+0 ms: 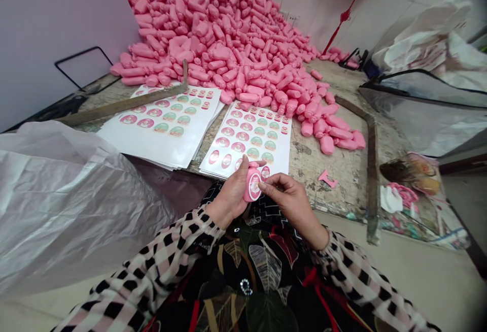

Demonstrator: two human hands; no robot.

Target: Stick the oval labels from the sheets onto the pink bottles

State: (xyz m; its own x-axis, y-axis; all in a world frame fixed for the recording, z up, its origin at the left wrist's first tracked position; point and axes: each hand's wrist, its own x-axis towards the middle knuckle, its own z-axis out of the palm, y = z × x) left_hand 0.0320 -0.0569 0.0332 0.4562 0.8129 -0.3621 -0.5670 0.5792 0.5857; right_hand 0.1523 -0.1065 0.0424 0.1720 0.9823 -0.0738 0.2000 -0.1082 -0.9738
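Note:
Just in front of my body, my left hand (229,196) is closed around a small pink plastic bottle (246,196), held upright. An oval pink-and-white sticker (254,187) covers much of the bottle's front. My right hand (294,204) pinches at the right edge of that sticker with thumb and forefinger; whether the edge is stuck down there, I cannot tell. Beyond the bottle lies a sheet of pink and green stickers (282,164), with its near edge partly behind my hands. A second stack of sticker sheets (146,145) rests to its left.
A large heap of pink bottles (228,42) fills the back of the worn table (304,167). Wooden strips (127,103) border the work area. A T-shaped pink piece (327,178) lies to the right. Clear plastic sheeting (68,205) hangs at left; a bag (429,108) stands right.

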